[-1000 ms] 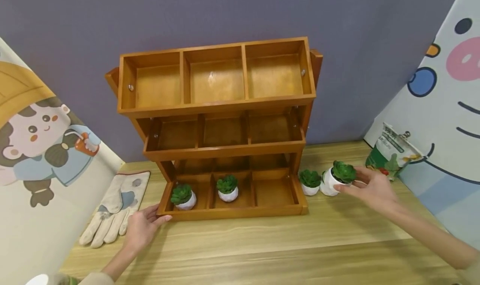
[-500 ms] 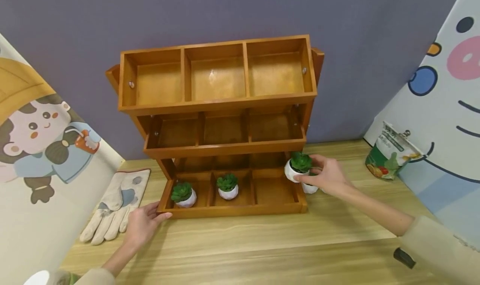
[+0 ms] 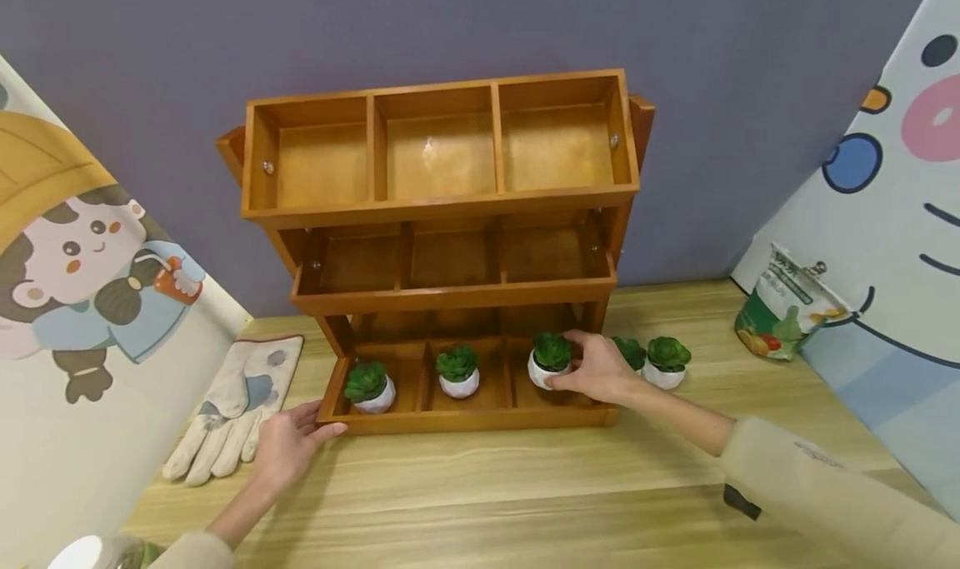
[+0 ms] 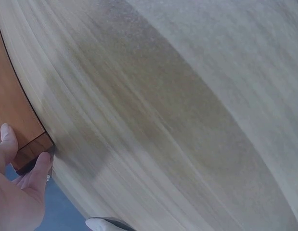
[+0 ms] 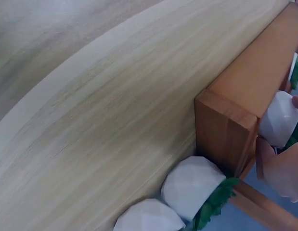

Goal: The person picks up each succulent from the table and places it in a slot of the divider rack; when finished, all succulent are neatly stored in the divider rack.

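A brown wooden three-tier shelf (image 3: 442, 211) stands against the back wall, each tier split into three compartments. My right hand (image 3: 598, 369) pinches a small potted succulent (image 3: 551, 361) by its white faceted pot, at the bottom tier's right compartment; whether the pot touches the floor of it I cannot tell. A second succulent (image 3: 371, 387) leans in the left compartment, and a third succulent (image 3: 458, 371) sits in the middle one. With thumb and fingers on either side, my left hand (image 3: 285, 446) grips the shelf's front left corner (image 4: 37, 144).
Two more potted succulents (image 3: 665, 362) stand on the table right of the shelf, one partly behind my right hand. A patterned glove (image 3: 232, 411) lies at left. A clipped green-and-white bag (image 3: 787, 306) stands at right. A jar-like object (image 3: 101, 552) shows at bottom left.
My right hand has lifted the succulent from the table at right and carried it left over the bottom tier, lowering it to the right compartment. My left hand stays at the shelf's corner.
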Available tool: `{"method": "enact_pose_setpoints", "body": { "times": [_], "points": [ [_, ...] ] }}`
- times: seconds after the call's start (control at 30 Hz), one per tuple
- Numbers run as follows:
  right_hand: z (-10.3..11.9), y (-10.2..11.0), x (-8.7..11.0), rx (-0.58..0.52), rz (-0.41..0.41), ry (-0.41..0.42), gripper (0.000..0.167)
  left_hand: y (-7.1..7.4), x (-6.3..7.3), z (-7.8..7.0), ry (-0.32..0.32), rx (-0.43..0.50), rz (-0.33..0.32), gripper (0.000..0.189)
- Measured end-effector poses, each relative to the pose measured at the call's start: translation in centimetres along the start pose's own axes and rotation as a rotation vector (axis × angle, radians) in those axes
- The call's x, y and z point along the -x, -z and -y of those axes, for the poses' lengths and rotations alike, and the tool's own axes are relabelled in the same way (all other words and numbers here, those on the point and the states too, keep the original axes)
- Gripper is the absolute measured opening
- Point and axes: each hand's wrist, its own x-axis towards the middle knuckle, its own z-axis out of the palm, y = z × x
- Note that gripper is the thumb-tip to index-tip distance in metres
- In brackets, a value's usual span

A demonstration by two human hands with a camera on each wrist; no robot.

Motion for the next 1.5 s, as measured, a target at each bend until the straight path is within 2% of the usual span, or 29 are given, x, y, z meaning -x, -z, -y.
{"method": "enact_pose_setpoints", "body": {
  "times": [0.23,0.4,0.77,0.87,0.97,1.07,1.17,1.23,1.3,1.37,1.5],
  "points": [
    [-0.3,-1.4,-0.4,0.141,0.007,0.034,0.075,-0.1,0.1,0.0,0.012,-0.005,-0.002,0.054],
    [-0.5,-2.2,-0.5,0.200,0.006,0.037,0.072,-0.1,0.1,0.1,-0.010,-0.010,-0.016,0.053],
    [-0.4,-2.6,-0.5,0.246,0.029,0.088,0.072,-0.1,0.2,-0.1,0.008,0.002,-0.004,0.053],
    [-0.5,-2.1,-0.1,0.195,0.034,0.102,0.072,0.0,0.1,-0.2,0.007,0.001,-0.005,0.053],
    [-0.5,-0.9,0.7,0.082,0.032,0.130,0.068,0.0,0.1,-0.2,0.002,-0.001,-0.005,0.052],
    [-1.0,1.0,1.9,-0.005,-0.013,0.189,0.062,-0.1,0.0,-0.2,0.001,0.003,0.001,0.052],
    [-2.3,3.5,3.1,-0.009,-0.113,0.266,0.056,-0.2,0.0,-0.1,0.003,0.010,0.004,0.051],
    [-3.3,5.4,3.9,0.012,-0.185,0.278,0.051,-0.2,0.1,-0.1,0.006,0.014,0.005,0.052],
    [-4.4,7.3,4.7,0.029,-0.244,0.250,0.049,-0.3,0.2,0.0,0.008,0.017,0.005,0.052],
    [-5.4,9.0,5.4,0.069,-0.287,0.185,0.051,-0.3,0.2,0.0,0.002,0.018,0.000,0.052],
    [-7.5,11.1,6.6,0.120,-0.280,0.034,0.072,-0.3,0.0,0.1,-0.031,0.021,-0.012,0.052]
  ]
}}
